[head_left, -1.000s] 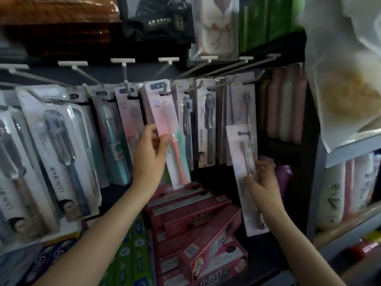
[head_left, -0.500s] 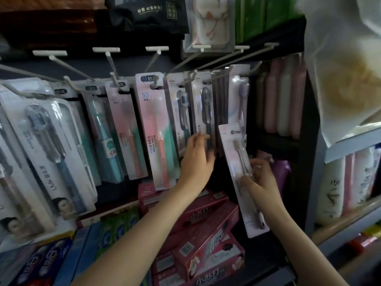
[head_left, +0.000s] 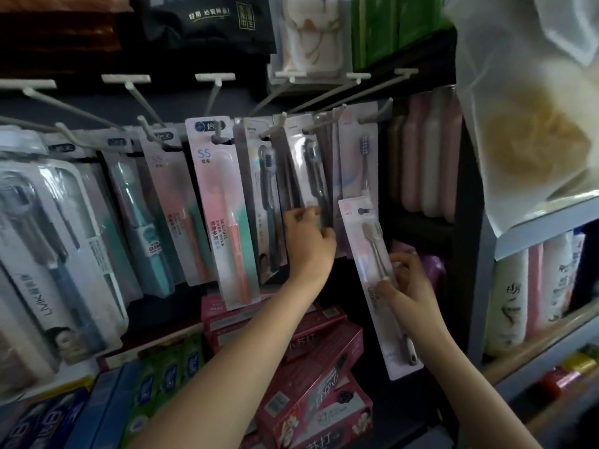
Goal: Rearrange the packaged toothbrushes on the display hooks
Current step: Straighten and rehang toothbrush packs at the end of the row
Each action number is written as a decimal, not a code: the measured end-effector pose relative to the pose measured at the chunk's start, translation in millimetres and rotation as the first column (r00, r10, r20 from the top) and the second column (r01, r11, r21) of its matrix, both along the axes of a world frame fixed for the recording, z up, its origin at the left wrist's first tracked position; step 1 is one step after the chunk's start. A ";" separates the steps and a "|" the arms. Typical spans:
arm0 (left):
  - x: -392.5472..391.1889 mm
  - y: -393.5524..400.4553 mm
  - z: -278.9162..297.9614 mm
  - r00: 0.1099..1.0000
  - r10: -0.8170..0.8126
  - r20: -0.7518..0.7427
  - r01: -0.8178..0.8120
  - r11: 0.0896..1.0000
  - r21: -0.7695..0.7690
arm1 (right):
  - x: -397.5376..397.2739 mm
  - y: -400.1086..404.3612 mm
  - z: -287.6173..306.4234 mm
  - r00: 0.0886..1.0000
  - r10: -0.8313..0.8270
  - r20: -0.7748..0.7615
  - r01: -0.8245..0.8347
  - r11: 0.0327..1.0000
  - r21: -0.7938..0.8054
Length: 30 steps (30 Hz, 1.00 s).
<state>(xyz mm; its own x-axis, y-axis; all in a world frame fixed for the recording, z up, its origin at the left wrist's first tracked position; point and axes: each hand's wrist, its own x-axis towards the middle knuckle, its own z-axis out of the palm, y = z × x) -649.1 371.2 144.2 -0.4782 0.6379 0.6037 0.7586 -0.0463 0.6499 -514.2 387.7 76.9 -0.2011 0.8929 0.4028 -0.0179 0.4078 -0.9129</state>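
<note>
Fingers (head_left: 393, 288) of the right hand (head_left: 410, 288) pinch the loose toothbrush pack (head_left: 372, 273) mid-length, its long axis near upright, hang-hole up, right of centre frame. The free hook (head_left: 382, 108) sits above. The left hand (head_left: 309, 238) grips the hanging dark-brush pack (head_left: 308, 170) just left.

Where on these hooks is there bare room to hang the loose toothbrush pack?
The rightmost hook looks bare, beside the purple-bristled pack. Leftward, hooks are crowded: the left hand grips overlapping dark-brush packs; the right hand holds the loose pack.
</note>
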 end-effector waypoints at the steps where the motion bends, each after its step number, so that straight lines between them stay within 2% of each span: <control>1: 3.3 -1.8 -0.8 0.999 -0.020 -0.029 0.020 1.000 0.002 | 0.0 0.1 0.0 1.000 -0.002 0.001 0.002 1.000 0.000; 6: 20.7 -9.7 -9.7 0.973 -0.113 -0.200 0.107 0.993 -0.040 | 0.8 -0.7 1.9 1.000 -0.017 -0.018 0.017 1.000 0.000; 16: 14.4 -17.9 -13.3 0.979 -0.173 -0.107 0.170 0.985 -0.037 | -2.7 -2.4 2.0 1.000 -0.009 -0.012 0.009 1.000 -0.004; 22: 0.9 -10.9 -4.3 0.991 -0.128 0.031 0.122 0.982 0.146 | -3.1 -2.9 3.4 1.000 -0.007 -0.010 0.006 1.000 -0.021; 25: -3.0 -2.8 11.6 0.993 -0.044 0.107 0.024 0.984 0.177 | -2.9 -4.3 7.5 1.000 -0.002 -0.014 0.002 1.000 -0.029; 27: -2.7 -0.2 20.1 0.998 -0.006 0.056 -0.004 0.983 0.182 | -2.8 -4.1 10.0 1.000 -0.002 -0.019 0.002 1.000 -0.030; 30: 0.4 -9.4 17.6 0.998 -0.042 -0.043 0.052 0.966 0.253 | -2.9 -3.7 11.6 1.000 0.003 -0.027 -0.003 1.000 -0.020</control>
